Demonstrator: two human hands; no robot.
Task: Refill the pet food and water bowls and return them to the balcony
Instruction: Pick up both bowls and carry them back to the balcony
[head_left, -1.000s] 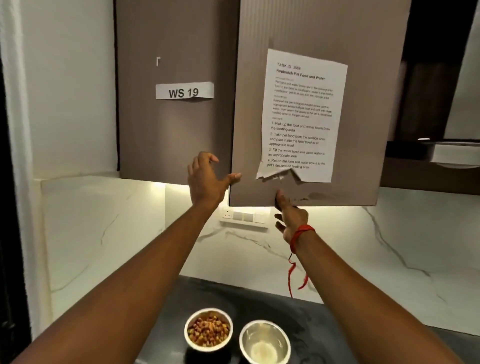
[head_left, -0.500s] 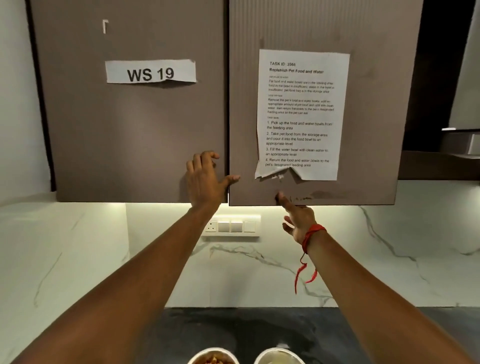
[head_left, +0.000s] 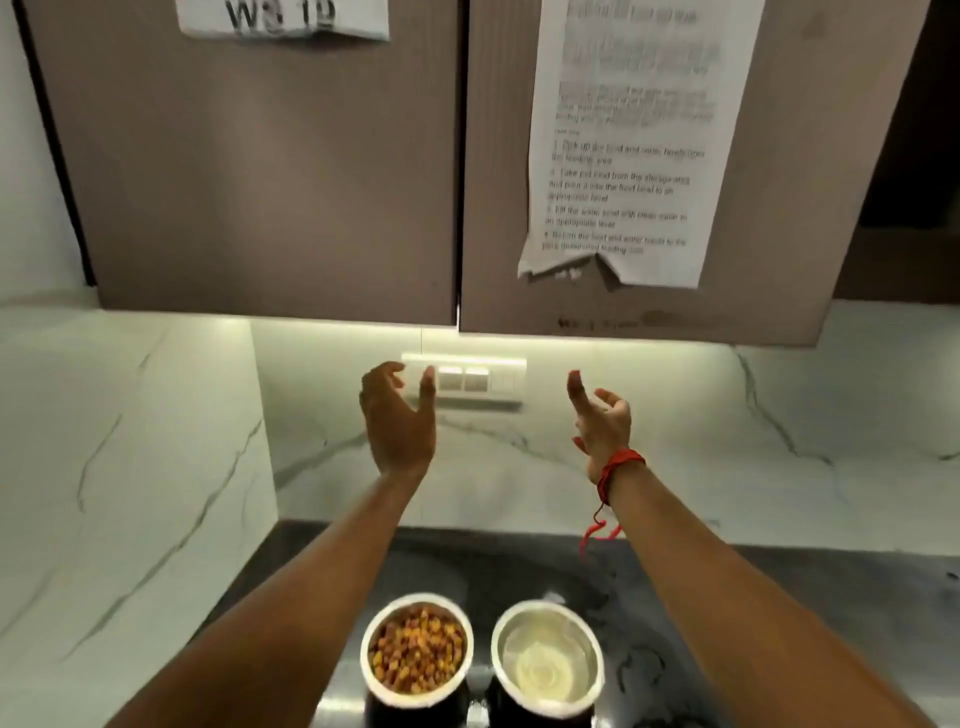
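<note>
Two steel bowls stand side by side on the dark countertop (head_left: 779, 613) at the bottom of the view. The left bowl (head_left: 417, 649) is full of brown and yellow kibble. The right bowl (head_left: 547, 662) holds clear water. My left hand (head_left: 397, 421) hangs in the air well above the food bowl, fingers apart and empty. My right hand (head_left: 602, 421), with a red thread on the wrist, is raised above the water bowl, also open and holding nothing. Both hands are below the brown wall cupboard doors (head_left: 270, 182), which are shut.
A printed task sheet (head_left: 623, 145) is taped to the right cupboard door and a "WS 19" label (head_left: 283, 18) to the left one. A white switch plate (head_left: 467, 379) sits on the marble backsplash behind my hands. A marble side wall (head_left: 119, 467) closes off the left.
The right cupboard door has swung shut. Both hands have come off the doors and dropped below the cupboard. The view has tilted down, so the bowls show again.
</note>
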